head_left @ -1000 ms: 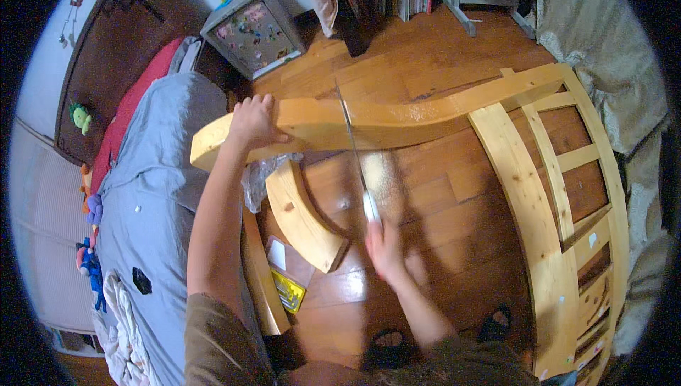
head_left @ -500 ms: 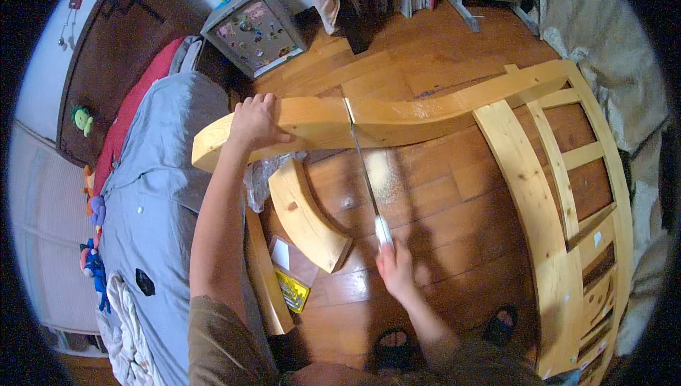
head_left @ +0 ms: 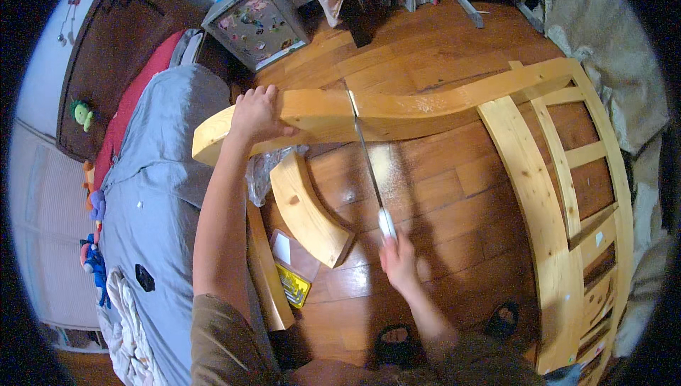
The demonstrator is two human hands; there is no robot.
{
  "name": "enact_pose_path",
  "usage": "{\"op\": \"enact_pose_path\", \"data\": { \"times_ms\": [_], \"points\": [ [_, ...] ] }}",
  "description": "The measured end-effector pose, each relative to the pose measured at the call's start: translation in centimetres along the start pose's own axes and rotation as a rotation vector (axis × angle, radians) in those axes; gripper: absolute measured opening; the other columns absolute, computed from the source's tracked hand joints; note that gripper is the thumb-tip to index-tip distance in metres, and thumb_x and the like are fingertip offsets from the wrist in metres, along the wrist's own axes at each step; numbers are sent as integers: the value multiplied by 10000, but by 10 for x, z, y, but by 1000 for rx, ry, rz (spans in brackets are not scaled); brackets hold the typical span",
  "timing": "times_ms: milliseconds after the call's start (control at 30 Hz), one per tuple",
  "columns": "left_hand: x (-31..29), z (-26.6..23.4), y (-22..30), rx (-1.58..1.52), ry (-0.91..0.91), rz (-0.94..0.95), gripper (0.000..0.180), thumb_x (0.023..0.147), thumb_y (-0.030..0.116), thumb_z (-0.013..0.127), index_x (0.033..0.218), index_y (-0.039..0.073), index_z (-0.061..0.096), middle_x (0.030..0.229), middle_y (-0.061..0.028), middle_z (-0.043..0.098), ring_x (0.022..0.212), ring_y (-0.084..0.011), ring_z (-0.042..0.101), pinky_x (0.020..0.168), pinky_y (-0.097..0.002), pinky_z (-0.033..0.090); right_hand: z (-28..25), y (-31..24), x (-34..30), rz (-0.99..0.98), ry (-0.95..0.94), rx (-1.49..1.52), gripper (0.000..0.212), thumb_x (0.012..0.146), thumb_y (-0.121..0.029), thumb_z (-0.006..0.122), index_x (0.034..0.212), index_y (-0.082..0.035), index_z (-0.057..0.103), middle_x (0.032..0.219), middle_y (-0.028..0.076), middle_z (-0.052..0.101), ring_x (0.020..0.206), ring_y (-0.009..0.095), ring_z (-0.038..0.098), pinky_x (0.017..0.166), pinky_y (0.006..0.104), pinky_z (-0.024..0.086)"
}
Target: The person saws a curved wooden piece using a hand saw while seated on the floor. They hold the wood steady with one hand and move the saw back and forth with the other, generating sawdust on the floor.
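My left hand (head_left: 259, 115) presses on the left end of a long curved pine beam (head_left: 433, 108), its fingers over the top edge and the thumb along the side. In my right hand (head_left: 399, 262) is the white handle of a handsaw (head_left: 368, 163). The thin blade runs away from me into a pale cut across the beam, right of my left hand. How deep the cut goes cannot be seen. Below the beam, a short curved wooden piece (head_left: 305, 209) lies on the floor. Pale sawdust (head_left: 386, 165) is scattered beside the blade.
The beam joins a slatted wooden frame (head_left: 528, 194) at the right. A bed with grey bedding (head_left: 167, 173) stands left. Near it lie a straight wooden piece (head_left: 268, 283) and a yellow tool pack (head_left: 294, 285). A small cabinet (head_left: 257, 28) stands at the back.
My right hand and the saw handle have moved slightly away from me, with the blade still in the cut. My left hand stays on the beam. The view has shifted a little.
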State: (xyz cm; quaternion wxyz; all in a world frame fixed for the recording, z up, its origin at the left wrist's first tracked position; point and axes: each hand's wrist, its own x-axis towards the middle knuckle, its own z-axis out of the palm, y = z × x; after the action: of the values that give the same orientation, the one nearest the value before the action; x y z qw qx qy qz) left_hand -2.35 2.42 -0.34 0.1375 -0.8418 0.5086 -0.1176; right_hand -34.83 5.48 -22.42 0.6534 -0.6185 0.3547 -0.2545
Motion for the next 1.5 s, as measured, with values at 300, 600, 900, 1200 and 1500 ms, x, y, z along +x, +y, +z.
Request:
{"op": "enact_pose_path", "data": {
  "times_ms": [300, 600, 900, 1200, 1500],
  "points": [
    [9, 8, 4, 3, -7, -9, 789, 449, 510, 794, 1024, 54, 508, 996, -145, 571, 978, -313, 534, 832, -408, 410, 13, -60, 121, 35, -38, 41, 372, 920, -322, 431, 838, 25, 540, 635, 158, 547, 583, 279, 538, 561, 392, 423],
    [-1, 1, -2, -12, 19, -6, 779, 454, 497, 797, 1026, 54, 508, 979, -141, 566, 962, -317, 531, 831, -411, 403, -14, -6, -46, -23, 16, 23, 218, 940, -218, 396, 812, -66, 485, 493, -26, 420, 375, 60, 385, 331, 220, 282],
    [3, 2, 2, 10, -8, -28, 786, 466, 502, 791, 1049, 56, 508, 1003, -142, 566, 971, -317, 534, 843, -410, 407, 12, -43, 84, 108, -80, 95, 349, 918, -311, 442, 895, 23, 541, 598, 147, 549, 573, 282, 560, 535, 398, 422],
    [3, 0, -3, 19, -11, -11, 794, 469, 517, 787, 1050, 54, 507, 1013, -145, 567, 972, -312, 537, 844, -414, 408, -7, -39, 38, 122, -81, 34, 339, 911, -313, 453, 862, 10, 541, 573, 88, 536, 525, 219, 532, 514, 348, 424],
    [-3, 0, -7, -7, -43, -41, 797, 467, 534, 790, 1041, 61, 504, 1010, -146, 566, 987, -322, 529, 841, -412, 411, 17, -20, 22, 54, 11, 126, 298, 937, -304, 407, 907, -32, 523, 567, 38, 465, 462, 139, 439, 414, 279, 333]
  ]
}}
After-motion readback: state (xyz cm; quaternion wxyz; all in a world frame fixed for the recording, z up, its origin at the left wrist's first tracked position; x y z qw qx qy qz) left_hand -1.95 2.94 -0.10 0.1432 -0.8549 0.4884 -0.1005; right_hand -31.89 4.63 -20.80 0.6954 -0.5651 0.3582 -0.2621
